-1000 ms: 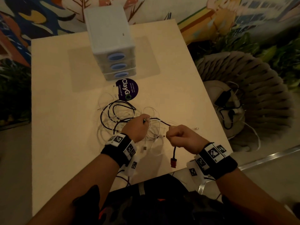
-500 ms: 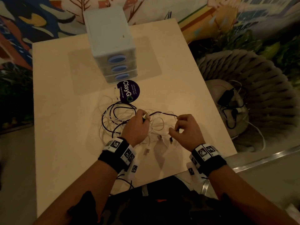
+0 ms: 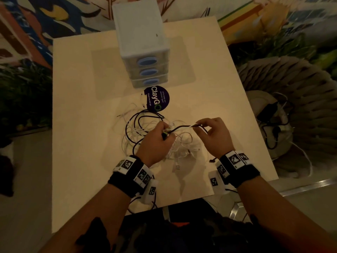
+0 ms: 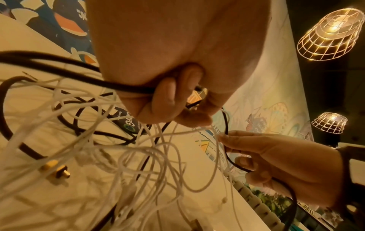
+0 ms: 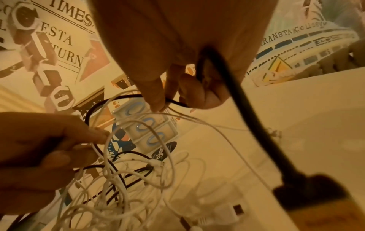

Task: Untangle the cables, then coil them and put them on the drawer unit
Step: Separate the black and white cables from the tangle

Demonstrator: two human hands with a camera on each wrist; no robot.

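Note:
A tangle of white cables [image 3: 182,143] and a black cable [image 3: 135,123] lies mid-table, in front of the white drawer unit [image 3: 140,42]. My left hand [image 3: 165,133] grips the black cable [image 4: 79,73] in curled fingers above the tangle. My right hand [image 3: 198,126] pinches the same black cable [image 5: 122,97] together with a thin white strand. A short black stretch [image 3: 182,127] runs between the hands. From my right palm the black cable drops to a dark plug [image 5: 312,192]. The drawer unit's top is bare.
A round purple sticker [image 3: 156,98] lies in front of the drawers. Loose white USB plugs [image 3: 177,167] rest near the table's front edge. To the right, a woven seat [image 3: 291,99] holds other dark cables. Bare tabletop [image 3: 82,143] spreads to the left.
My right hand left its fist near the front edge, moved up towards the left hand and took the black cable in a pinch closer to it. The left hand stayed over the tangle.

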